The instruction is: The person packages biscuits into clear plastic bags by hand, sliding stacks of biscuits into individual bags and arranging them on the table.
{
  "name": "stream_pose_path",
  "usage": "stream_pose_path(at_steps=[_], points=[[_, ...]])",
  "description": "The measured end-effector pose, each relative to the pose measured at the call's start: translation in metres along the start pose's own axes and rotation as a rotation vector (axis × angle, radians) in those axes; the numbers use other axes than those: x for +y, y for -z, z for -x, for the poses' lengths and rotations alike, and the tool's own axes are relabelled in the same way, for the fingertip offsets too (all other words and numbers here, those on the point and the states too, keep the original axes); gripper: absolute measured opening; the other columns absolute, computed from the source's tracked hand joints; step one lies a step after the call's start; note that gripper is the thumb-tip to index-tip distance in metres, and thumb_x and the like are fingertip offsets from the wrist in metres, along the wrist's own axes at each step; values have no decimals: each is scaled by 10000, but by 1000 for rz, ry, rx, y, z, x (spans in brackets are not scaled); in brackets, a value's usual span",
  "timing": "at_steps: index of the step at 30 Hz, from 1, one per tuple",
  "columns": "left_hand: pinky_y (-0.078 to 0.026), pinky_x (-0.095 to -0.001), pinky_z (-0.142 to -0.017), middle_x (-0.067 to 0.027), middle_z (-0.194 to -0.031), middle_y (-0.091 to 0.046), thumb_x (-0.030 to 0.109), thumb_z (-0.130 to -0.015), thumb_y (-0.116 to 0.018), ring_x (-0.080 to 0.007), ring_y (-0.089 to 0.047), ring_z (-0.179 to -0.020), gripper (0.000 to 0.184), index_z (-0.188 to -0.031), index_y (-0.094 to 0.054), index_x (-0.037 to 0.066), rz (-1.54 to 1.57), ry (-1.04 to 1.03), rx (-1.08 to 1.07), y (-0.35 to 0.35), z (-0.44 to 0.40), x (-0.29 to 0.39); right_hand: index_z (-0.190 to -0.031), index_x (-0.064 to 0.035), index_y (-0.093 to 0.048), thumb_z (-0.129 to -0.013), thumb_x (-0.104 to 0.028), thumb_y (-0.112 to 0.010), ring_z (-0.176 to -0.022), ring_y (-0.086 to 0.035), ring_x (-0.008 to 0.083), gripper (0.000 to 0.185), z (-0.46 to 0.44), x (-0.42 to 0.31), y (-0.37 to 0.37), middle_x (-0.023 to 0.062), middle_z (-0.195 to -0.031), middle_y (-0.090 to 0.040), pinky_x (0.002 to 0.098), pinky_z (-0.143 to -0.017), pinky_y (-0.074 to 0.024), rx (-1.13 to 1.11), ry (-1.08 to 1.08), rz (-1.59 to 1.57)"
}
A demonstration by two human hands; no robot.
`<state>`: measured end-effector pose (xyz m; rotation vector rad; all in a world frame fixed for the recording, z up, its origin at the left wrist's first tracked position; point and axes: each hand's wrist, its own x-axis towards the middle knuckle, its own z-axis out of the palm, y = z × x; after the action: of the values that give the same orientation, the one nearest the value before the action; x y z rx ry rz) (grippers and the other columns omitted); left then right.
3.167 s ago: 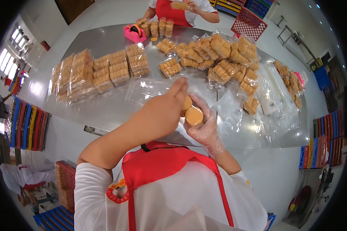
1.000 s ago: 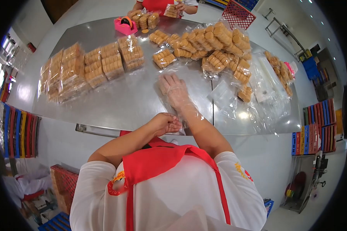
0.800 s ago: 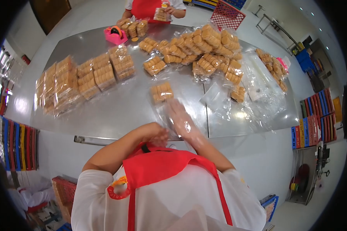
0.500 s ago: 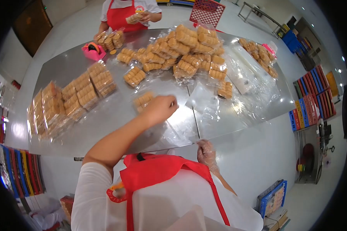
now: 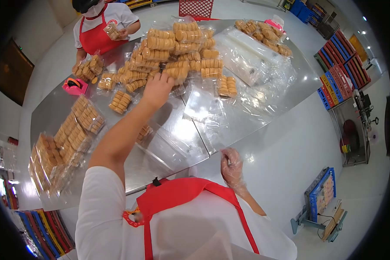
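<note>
My bare left hand reaches into a heap of clear-bagged round biscuits. Its fingers are closed on the near edge of a biscuit pack at the front of the heap. Hanging just off the table's near edge, my right hand wears a clear plastic glove; its fingers are curled in and I see nothing in them. Under my left forearm another biscuit pack is partly hidden. Flat clear bags lie on the steel table to the right of my left hand.
Packs in rows stand at the table's left. A pink tape dispenser sits behind them. Across the table a co-worker holds a biscuit pack. Clear plastic sheets cover the right side, with more packs beyond.
My left hand has moved forward from above the single pack to the heap and closed on a pack there. My right hand remains curled by the table edge. The view has turned.
</note>
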<state>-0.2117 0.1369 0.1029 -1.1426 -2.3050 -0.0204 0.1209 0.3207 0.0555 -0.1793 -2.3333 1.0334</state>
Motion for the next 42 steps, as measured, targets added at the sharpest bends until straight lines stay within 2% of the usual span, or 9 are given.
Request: stream_pose_path(at_steps=[4, 9, 12, 14, 17, 23, 32, 38, 42], points=[[-477, -448, -771, -152, -960, -598, 56, -820, -574, -362, -577, -921, 108, -925, -581, 37, 378, 18, 136, 101, 6, 6, -1200, -24, -572, -839, -28, -658, -1061, -579, 386, 370, -49, -41, 8, 211, -1119, -593, 417, -862, -502, -39, 121, 155], [-461, -456, -716, -215, -903, -599, 45, -891, -546, -403, -585, -830, 63, -947, -544, 17, 965, 350, -237, 193, 70, 22, -1284, -42, -526, -888, -209, -720, -1138, -577, 260, 472, -103, -106, -27, 123, -1285, -566, 397, -920, -507, -298, -313, -966], [-463, -431, -687, -200, -820, -602, 44, -904, -569, -402, -586, -773, 65, -950, -540, 8, 1018, 531, -130, 207, 120, 33, -1280, -64, -533, -912, -212, -705, -1107, -595, 206, 432, -105, -117, -57, 90, -1256, -591, 384, -931, -510, -862, -630, -1283], [-463, -413, -679, -196, -800, -589, 38, -906, -570, -384, -581, -742, 75, -966, -540, 5, 943, 652, 75, 204, 152, 41, -1166, -45, -599, -923, -157, -676, -1021, -620, 170, 279, -92, -128, -84, 77, -1115, -651, 332, -880, -514, -900, -664, -1153], [-474, -312, -666, -69, -814, -592, 46, -937, -550, -145, -562, -728, 66, -989, -543, 7, 1000, 963, 108, 205, 197, 51, -981, -35, -633, -920, -79, -657, -930, -647, 168, 80, -79, -154, -113, 64, -988, -678, 301, -822, -535, -889, -589, -1063], [-472, -293, -699, -14, -877, -586, 86, -941, -620, -96, -535, -785, 78, -938, -571, 25, 1855, 1583, 299, 217, 258, 59, -925, -38, -614, -918, -77, -658, -896, -664, 178, 60, -56, -175, -151, 86, -937, -680, 305, -834, -542, -1030, -611, -945], [-507, -294, -759, -54, -871, -618, 98, -961, -607, -135, -590, -806, 124, -856, -560, 53, 1830, 1652, 726, 228, 315, 87, -751, -36, -548, -960, -201, -622, -672, -380, 64, 277, -27, -222, -169, -29, -710, -469, 246, -588, -348, -1083, -335, -676], [-472, -259, -697, -20, -822, -589, 69, -937, -629, -97, -548, -762, 126, -836, -555, 58, 1958, 1633, 822, 244, 334, 71, -923, -32, -644, -957, -203, -635, -814, -536, 111, 174, -22, -230, -177, 30, -902, -608, 273, -720, -445, -1164, -735, -980], [-483, -267, -719, -28, -840, -600, 63, -939, -620, -107, -570, -777, 87, -872, -566, 59, 2002, 1602, 864, 245, 346, 67, -963, -29, -640, -927, -114, -631, -849, -521, 85, 93, -24, -243, -175, -3, -924, -599, 246, -741, -432, -1320, -585, -985]])
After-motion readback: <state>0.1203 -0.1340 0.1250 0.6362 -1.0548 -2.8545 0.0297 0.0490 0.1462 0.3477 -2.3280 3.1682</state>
